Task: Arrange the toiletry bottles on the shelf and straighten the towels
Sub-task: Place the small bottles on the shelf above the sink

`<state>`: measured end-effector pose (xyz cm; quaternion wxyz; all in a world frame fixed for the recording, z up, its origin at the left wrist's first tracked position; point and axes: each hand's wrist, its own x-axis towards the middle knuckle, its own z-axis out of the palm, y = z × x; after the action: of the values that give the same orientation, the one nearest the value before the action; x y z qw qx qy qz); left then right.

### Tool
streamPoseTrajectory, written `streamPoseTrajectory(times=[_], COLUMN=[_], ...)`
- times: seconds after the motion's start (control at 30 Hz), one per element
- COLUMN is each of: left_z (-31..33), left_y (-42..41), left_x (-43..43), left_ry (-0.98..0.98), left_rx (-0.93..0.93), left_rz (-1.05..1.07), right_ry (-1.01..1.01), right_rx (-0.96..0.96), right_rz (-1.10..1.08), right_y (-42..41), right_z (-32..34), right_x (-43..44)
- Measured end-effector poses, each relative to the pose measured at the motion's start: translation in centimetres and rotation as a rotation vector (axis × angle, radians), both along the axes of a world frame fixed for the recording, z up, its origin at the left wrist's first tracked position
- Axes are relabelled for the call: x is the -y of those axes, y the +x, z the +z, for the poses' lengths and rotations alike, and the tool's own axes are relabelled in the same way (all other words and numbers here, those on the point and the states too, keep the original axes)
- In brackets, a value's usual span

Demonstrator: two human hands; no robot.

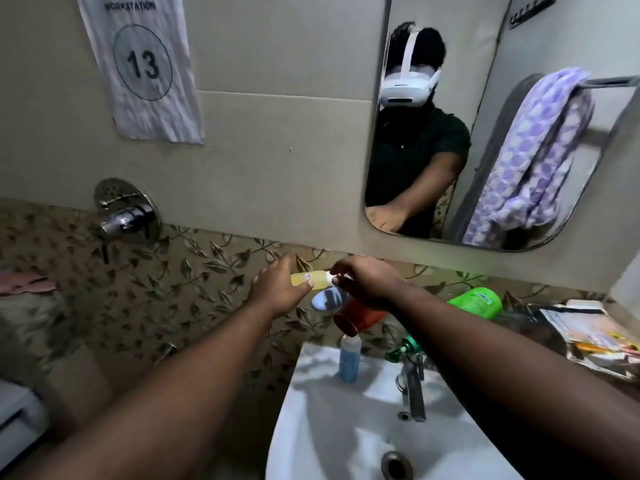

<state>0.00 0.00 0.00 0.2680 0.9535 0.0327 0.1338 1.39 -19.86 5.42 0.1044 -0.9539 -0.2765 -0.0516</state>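
Observation:
A small yellow bottle (306, 279) with a white cap lies sideways between my hands, above the sink. My left hand (277, 289) grips its body from the left. My right hand (363, 282) pinches the white cap end. Just below my right hand are a red bottle (356, 320) and a white-blue object (327, 299); whether the hand touches them is hidden. A blue bottle (349, 358) stands on the sink's back rim. A green bottle (476, 302) lies on the shelf at right. A purple patterned towel (533, 157) hangs bunched on a rail, seen in the mirror.
The white sink (329, 427) with its tap (414, 389) sits below my arms. A green pump bottle (403, 348) stands beside the tap. Packets and papers (595, 337) lie at far right. A wall valve (126, 213) is at left, the mirror (485, 46) above.

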Motion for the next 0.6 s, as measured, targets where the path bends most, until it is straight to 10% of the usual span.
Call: streamPoseTrajectory(times=[0.6], left_z=[-0.6], left_y=[3.9], left_x=[-1.9], left_ry=[-0.162], left_rx=[-0.008], left_rz=[-0.050], right_ry=[0.016], right_rx=[-0.131], right_rz=[-0.067], right_y=[6.6], right_z=[-2.7], right_x=[-4.5])
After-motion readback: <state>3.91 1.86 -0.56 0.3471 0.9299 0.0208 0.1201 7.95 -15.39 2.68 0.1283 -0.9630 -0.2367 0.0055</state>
